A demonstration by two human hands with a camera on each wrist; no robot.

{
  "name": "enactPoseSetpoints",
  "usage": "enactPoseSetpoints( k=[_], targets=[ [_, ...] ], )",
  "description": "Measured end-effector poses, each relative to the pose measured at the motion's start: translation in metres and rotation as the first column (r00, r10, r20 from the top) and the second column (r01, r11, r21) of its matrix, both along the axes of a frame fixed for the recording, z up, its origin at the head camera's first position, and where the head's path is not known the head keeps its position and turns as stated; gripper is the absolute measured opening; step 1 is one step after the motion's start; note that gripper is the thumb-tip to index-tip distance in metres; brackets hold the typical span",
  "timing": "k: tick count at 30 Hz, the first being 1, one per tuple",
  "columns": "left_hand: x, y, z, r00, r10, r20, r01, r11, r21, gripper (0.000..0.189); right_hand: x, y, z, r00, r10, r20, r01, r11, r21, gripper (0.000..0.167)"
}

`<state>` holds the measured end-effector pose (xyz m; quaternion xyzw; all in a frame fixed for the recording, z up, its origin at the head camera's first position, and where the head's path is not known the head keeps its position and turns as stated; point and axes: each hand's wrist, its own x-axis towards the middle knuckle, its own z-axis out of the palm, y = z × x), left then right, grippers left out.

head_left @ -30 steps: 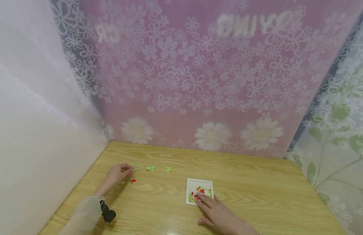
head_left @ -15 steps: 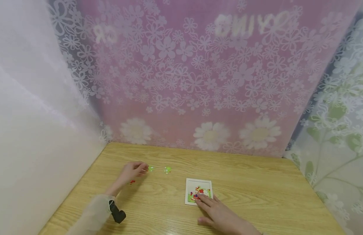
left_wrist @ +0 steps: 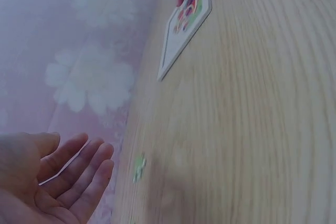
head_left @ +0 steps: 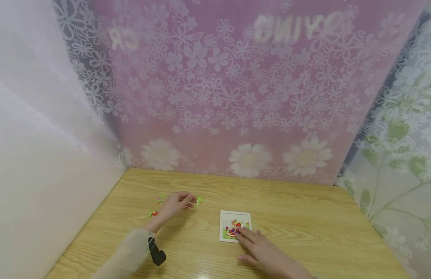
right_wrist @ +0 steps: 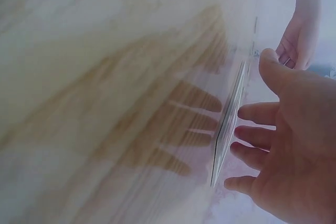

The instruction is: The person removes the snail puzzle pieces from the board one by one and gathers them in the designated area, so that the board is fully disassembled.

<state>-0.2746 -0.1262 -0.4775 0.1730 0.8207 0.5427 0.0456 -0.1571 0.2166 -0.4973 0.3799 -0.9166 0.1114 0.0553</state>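
My left hand point(head_left: 177, 203) is above the table beside a small green-and-white puzzle piece point(head_left: 199, 200). In the left wrist view, its fingers point(left_wrist: 79, 182) are loosely bent with nothing between them, and the green piece point(left_wrist: 139, 167) lies on the wood past the fingertips. A square white-framed puzzle board point(head_left: 225, 215) lies flat, with colourful red, green and blue pieces point(head_left: 233, 231) fitted in its lower part. My right hand point(head_left: 262, 248) reaches over the board's lower right, fingers extended and fingertips on the picture. The right wrist view shows those fingers point(right_wrist: 257, 136) at the board's edge point(right_wrist: 226, 124).
Left of my left hand lie a green piece with a pink spot point(head_left: 159, 199) and a red-and-green piece point(head_left: 154, 213). The wooden table point(head_left: 306, 217) meets a pink flowered curtain point(head_left: 208, 116) at the back. A white wall point(head_left: 44, 155) stands along the left.
My left hand has moved right along the row of loose pieces, uncovering the pink-spotted one and covering the middle green one. My right hand has shifted slightly right on the board.
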Motion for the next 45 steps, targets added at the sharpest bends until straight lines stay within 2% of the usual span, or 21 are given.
enactPoseSetpoints(
  k=[1, 3, 7, 8, 12, 24, 30, 35, 45],
  targets=[
    [0.003, 0.006, 0.004, 1.000, -0.014, -0.003, 0.014, 1.000, 0.002, 0.033, 0.001, 0.002, 0.001, 1.000, -0.009, 0.008, 0.009, 1.000, 0.008, 0.063],
    [0.004, 0.015, 0.004, 0.999, -0.036, -0.015, 0.036, 0.999, 0.005, 0.033, 0.002, 0.005, 0.001, 1.000, -0.018, 0.006, 0.018, 1.000, 0.024, 0.063],
    [0.005, 0.033, 0.004, 0.998, -0.065, -0.023, 0.065, 0.998, 0.012, 0.033, 0.004, 0.010, -0.001, 0.998, -0.011, -0.064, 0.014, 0.998, 0.060, 0.065],
    [0.002, 0.037, -0.001, 0.997, -0.072, -0.032, 0.072, 0.997, 0.007, 0.034, 0.005, 0.011, -0.001, 0.997, -0.009, -0.082, 0.014, 0.998, 0.067, 0.066],
    [0.002, 0.054, -0.002, 0.995, -0.092, -0.046, 0.091, 0.996, -0.011, 0.033, 0.005, 0.013, -0.003, 0.993, -0.007, -0.120, 0.018, 0.995, 0.094, 0.070],
    [0.003, 0.100, -0.010, 0.987, -0.154, -0.034, 0.151, 0.985, -0.077, 0.029, 0.006, 0.013, -0.002, 0.994, 0.001, -0.112, 0.013, 0.992, 0.125, 0.072],
    [0.002, 0.114, -0.014, 0.984, -0.177, -0.006, 0.174, 0.975, -0.139, 0.029, 0.006, 0.013, 0.000, 0.996, -0.007, -0.089, 0.019, 0.989, 0.144, 0.072],
    [0.000, 0.122, -0.016, 0.981, -0.194, 0.013, 0.194, 0.972, -0.132, 0.030, 0.006, 0.012, -0.001, 0.996, -0.010, -0.094, 0.024, 0.989, 0.149, 0.073],
    [-0.002, 0.132, -0.021, 0.981, -0.194, -0.017, 0.188, 0.966, -0.177, 0.028, 0.006, 0.012, -0.003, 0.990, -0.002, -0.138, 0.022, 0.989, 0.144, 0.071]
  ],
)
